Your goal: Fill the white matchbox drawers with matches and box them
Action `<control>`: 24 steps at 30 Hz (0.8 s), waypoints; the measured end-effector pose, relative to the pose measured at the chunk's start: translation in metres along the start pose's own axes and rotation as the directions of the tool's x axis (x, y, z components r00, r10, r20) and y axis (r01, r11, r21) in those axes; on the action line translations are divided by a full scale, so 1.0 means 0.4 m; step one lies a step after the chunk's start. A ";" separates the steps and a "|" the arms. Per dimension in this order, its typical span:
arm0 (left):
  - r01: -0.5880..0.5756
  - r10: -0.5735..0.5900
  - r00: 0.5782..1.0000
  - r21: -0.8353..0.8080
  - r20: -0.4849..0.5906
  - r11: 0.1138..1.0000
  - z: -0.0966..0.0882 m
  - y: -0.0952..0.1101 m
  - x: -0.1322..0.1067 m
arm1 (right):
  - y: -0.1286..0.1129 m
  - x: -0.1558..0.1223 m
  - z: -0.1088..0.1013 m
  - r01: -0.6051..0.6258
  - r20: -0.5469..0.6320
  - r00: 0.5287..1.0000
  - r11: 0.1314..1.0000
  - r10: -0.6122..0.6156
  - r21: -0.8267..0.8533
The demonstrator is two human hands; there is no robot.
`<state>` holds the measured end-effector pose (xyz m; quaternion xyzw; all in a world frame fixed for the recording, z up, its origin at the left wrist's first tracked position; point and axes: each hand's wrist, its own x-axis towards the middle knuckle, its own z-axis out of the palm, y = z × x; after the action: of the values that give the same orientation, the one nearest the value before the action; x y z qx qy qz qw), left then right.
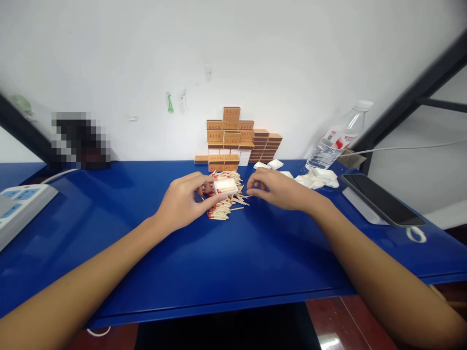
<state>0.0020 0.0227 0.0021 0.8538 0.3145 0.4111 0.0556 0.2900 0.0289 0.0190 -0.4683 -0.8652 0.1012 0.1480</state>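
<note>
My left hand [184, 199] grips a small white matchbox tray [225, 185] between thumb and fingers, just above a loose pile of red-tipped matches [224, 206] on the blue table [219, 253]. My right hand [279, 188] hovers to the right of the tray, fingers curled into a pinch at the pile's edge; what it holds, if anything, is too small to see. A stack of brown matchboxes [233, 138] stands against the wall behind the pile.
Several white empty trays [315, 179] lie right of the stack. A plastic water bottle [333, 141] leans at the back right. A dark phone [381, 198] lies at the right edge, a white power strip [18, 206] at the left.
</note>
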 end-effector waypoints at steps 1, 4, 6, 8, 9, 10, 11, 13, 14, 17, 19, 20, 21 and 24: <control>0.002 -0.002 1.000 0.006 -0.001 1.000 -0.001 -0.001 0.000 | 0.007 0.001 0.004 -0.014 0.047 0.999 1.000 0.014 0.009; -0.008 0.008 1.000 0.024 0.002 1.000 -0.001 -0.005 -0.001 | 0.017 0.002 0.014 -0.022 0.100 0.995 0.999 0.018 0.039; -0.028 0.028 1.000 0.031 0.006 0.999 -0.001 -0.006 -0.002 | 0.014 0.004 0.021 -0.006 0.070 0.998 0.998 0.001 0.064; -0.046 0.046 0.999 0.035 0.006 0.998 0.000 -0.006 -0.002 | 0.006 0.007 0.031 0.014 0.027 1.000 0.995 -0.016 0.096; -0.051 0.051 0.999 0.038 0.006 0.998 0.001 -0.005 -0.002 | 0.002 0.009 0.037 0.023 0.012 1.000 0.993 -0.024 0.112; -0.054 0.054 0.999 0.042 0.006 0.998 0.001 -0.005 -0.002 | -0.001 0.011 0.043 0.032 0.002 0.999 0.992 -0.032 0.126; -0.057 0.057 0.998 0.046 0.004 0.997 0.002 -0.004 -0.002 | -0.004 0.013 0.048 0.041 -0.003 0.999 0.990 -0.041 0.136; -0.065 0.065 0.998 0.051 0.001 0.997 0.002 -0.003 -0.002 | -0.007 0.017 0.054 0.058 -0.012 0.998 0.988 -0.057 0.143; -0.071 0.071 0.998 0.052 0.000 0.996 0.002 -0.003 -0.001 | -0.007 0.018 0.055 0.066 -0.018 0.998 0.988 -0.064 0.143; -0.081 0.081 0.997 0.051 -0.002 0.995 0.002 -0.005 -0.002 | -0.004 0.019 0.047 0.074 -0.054 0.996 0.987 -0.067 0.142; -0.085 0.085 0.996 0.051 -0.001 0.995 0.004 -0.006 -0.003 | -0.003 0.018 0.040 0.067 -0.069 0.996 0.989 -0.059 0.130; -0.085 0.086 0.996 0.051 0.000 0.995 0.004 -0.006 -0.003 | -0.004 0.017 0.039 0.065 -0.069 0.996 0.990 -0.056 0.124; -0.086 0.086 0.996 0.051 0.001 0.995 0.004 -0.006 -0.003 | -0.006 0.017 0.039 0.065 -0.060 0.996 0.991 -0.058 0.119; -0.084 0.084 0.996 0.053 0.002 0.995 0.004 -0.006 -0.003 | -0.015 0.018 0.052 0.068 -0.033 0.997 0.990 -0.064 0.127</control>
<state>0.0014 0.0240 -0.0005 0.8673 0.2891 0.4048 0.0154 0.2744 0.0307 0.0028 -0.4303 -0.8697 0.1450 0.1934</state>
